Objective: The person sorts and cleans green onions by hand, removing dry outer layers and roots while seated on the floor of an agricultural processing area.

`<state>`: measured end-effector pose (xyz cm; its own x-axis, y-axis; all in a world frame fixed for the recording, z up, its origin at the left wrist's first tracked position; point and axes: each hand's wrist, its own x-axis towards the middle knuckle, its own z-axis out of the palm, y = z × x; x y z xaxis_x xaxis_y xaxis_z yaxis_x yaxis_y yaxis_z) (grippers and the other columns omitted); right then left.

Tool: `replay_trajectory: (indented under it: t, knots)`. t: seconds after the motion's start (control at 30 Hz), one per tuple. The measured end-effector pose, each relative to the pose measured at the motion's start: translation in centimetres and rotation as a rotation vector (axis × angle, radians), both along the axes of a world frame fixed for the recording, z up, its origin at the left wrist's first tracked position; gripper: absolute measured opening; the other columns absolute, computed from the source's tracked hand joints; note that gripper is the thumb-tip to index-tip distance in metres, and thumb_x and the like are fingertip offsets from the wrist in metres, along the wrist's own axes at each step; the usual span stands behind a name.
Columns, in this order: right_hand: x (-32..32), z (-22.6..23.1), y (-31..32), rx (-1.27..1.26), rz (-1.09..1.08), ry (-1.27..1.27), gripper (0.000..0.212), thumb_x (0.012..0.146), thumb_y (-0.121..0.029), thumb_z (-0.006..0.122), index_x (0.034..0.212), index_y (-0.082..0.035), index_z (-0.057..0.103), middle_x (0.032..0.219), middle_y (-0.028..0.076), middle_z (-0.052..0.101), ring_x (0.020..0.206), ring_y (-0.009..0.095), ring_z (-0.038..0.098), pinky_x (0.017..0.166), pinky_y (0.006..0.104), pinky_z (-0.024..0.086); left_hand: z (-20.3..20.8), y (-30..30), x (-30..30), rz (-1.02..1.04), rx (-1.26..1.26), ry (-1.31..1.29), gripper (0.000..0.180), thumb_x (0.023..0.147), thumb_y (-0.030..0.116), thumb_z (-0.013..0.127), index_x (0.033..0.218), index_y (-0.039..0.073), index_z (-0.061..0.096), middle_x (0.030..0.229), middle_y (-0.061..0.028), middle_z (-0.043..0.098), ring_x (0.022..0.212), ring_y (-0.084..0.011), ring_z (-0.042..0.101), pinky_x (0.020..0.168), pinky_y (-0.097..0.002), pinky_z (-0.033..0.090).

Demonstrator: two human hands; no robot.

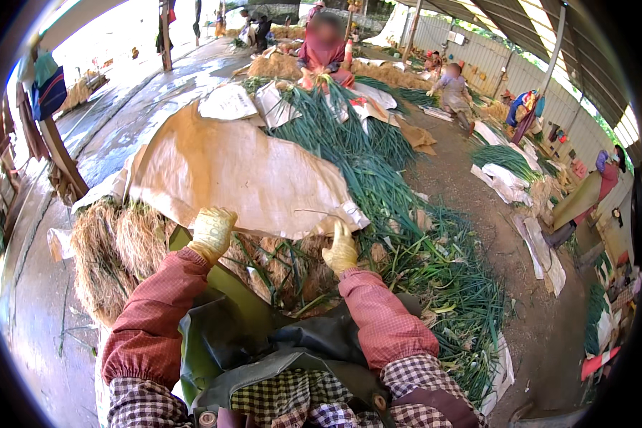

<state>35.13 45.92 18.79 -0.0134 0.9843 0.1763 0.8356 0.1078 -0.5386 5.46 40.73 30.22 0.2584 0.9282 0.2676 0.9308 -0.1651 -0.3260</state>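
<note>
A large beige, pale-stained sheet, like a flattened sack, spreads in front of me over bundles of scallions. My left hand, in a yellow glove, is closed on its near edge. Toward the sheet's right corner my right hand, also gloved in yellow, has its fingers closed at the edge. Brown root ends of the bundles stick out below the sheet at the left, and more roots show between my hands. Long green scallion leaves emerge along the sheet's right side.
Loose scallion leaves and trimmings lie on the ground at my right. Across the pile sits a person in red; other people work farther right. A wooden post stands at the left beside wet concrete. More scallions lie on white sacks.
</note>
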Motion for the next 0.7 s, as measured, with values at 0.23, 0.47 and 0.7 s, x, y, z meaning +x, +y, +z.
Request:
replay_trajectory:
  t: [0.23, 0.47, 0.7]
  knots:
    - [-2.5, 5.2, 1.4, -0.098, 0.681, -0.547, 0.076, 0.063, 0.002, 0.055, 0.132, -0.02, 0.033, 0.139, 0.011, 0.027, 0.107, 0.03, 0.051, 0.084, 0.0358, 0.045, -0.4, -2.4, -3.1, -0.142, 0.067, 0.024, 0.013, 0.065, 0.008, 0.056, 0.077, 0.011, 0.057, 0.075, -0.0086, 0.055, 0.073, -0.0259, 0.057, 0.062, -0.037, 0.043]
    - [4.7, 0.8, 3.6, -0.439, 0.264, -0.865, 0.03, 0.07, -0.011, 0.06, 0.099, -0.014, 0.066, 0.101, 0.012, 0.062, 0.095, 0.03, 0.059, 0.077, 0.0379, 0.049, -0.1, -3.7, -6.1, -0.142, 0.172, -0.093, 0.01, 0.068, 0.008, 0.052, 0.076, 0.012, 0.056, 0.074, -0.0084, 0.053, 0.07, -0.0267, 0.055, 0.06, -0.0379, 0.043]
    - [16.4, 2.9, 2.9, -0.727, -0.139, -0.925, 0.023, 0.079, -0.02, 0.055, 0.094, -0.007, 0.067, 0.099, 0.014, 0.063, 0.094, 0.032, 0.059, 0.078, 0.0406, 0.047, -1.3, -4.6, -8.0, -0.124, 0.134, -0.074, 0.009, 0.069, 0.008, 0.051, 0.076, 0.011, 0.057, 0.072, -0.0083, 0.052, 0.069, -0.026, 0.054, 0.059, -0.0375, 0.043]
